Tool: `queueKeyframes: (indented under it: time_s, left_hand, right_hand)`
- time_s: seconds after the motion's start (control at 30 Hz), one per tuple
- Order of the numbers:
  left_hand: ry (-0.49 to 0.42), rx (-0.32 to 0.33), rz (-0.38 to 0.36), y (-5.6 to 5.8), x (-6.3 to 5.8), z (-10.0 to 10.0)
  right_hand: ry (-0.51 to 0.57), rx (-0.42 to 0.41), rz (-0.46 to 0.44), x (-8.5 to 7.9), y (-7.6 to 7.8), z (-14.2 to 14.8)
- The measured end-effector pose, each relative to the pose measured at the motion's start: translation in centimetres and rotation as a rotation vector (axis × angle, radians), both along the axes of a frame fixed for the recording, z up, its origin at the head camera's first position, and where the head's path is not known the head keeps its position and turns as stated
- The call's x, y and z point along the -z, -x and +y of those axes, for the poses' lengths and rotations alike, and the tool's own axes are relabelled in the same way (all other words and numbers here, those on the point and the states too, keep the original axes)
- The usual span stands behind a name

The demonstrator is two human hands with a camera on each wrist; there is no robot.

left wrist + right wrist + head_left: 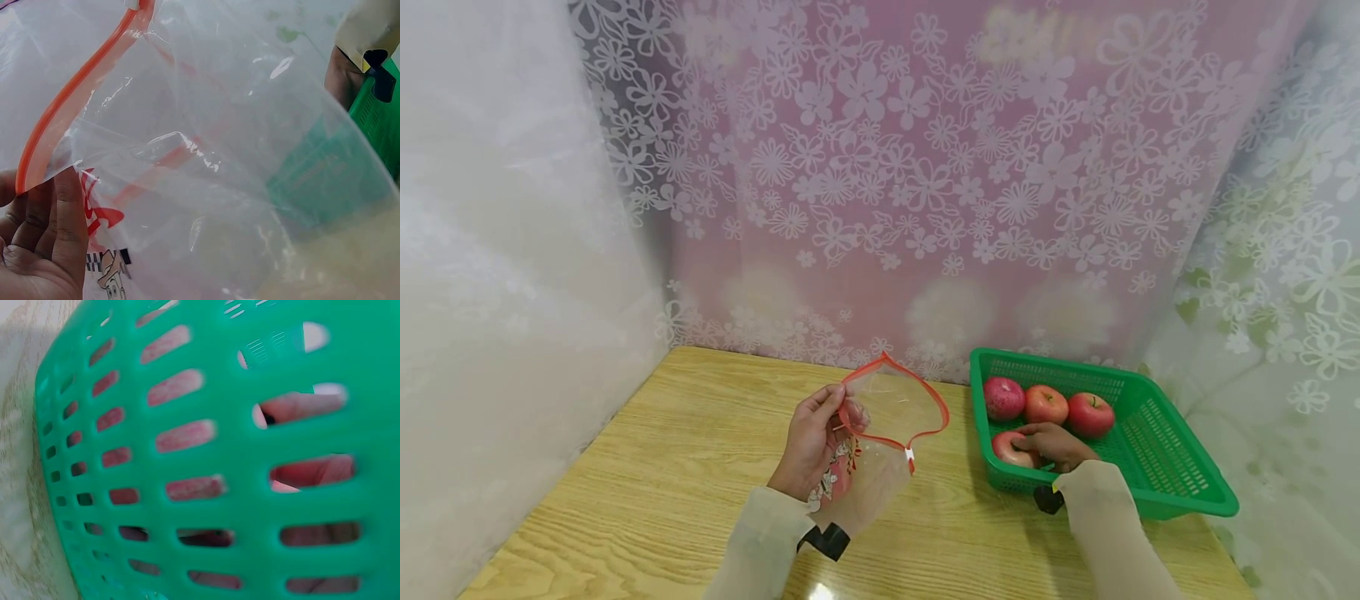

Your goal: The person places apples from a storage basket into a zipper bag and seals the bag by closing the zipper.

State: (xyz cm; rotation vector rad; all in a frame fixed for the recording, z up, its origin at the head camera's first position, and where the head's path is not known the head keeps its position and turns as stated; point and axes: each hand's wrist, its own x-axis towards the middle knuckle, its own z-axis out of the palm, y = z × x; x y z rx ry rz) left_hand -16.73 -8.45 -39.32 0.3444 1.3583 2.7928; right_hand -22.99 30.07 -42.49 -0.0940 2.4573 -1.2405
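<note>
My left hand (811, 437) pinches the edge of a clear zip bag (876, 479). The bag's orange-red zip rim (59, 103) stands spread apart, with a white slider (910, 454) at one corner. Red print and a cartoon figure (114, 284) show on its film. Over to the right, my right hand (1056, 446) reaches into a green basket (1213, 500) and grips the nearest apple (1009, 450), its fingers over the top. In the right wrist view, the basket wall (244, 447) partly hides that hand and the fruit behind its slots.
Behind the gripped apple sit a dark pink apple (1003, 398), a paler apple (1046, 406) and a red apple (1091, 415), all in the basket's left part. The wooden table (647, 467) meets a flowered curtain (865, 208) at the back.
</note>
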Motion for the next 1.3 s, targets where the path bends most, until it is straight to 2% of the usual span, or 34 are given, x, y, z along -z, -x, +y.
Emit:
queueKeyframes:
  time_s: [0.6, 1.03, 1.3]
  left_hand:
    - [-0.003, 0.002, -0.002, -0.11, -0.11, -0.13]
    - [0.004, 0.008, 0.02, -0.15, 0.04, -0.24]
    - [-0.002, 0.005, 0.006, -0.1, -0.05, -0.22]
  right_hand:
    - [-0.041, 0.087, 0.006, -0.03, 0.03, -0.1]
    - [0.057, 0.172, 0.018, -0.06, -0.46, -0.5]
    - [0.048, 0.184, 0.006, -0.68, -0.44, -0.44]
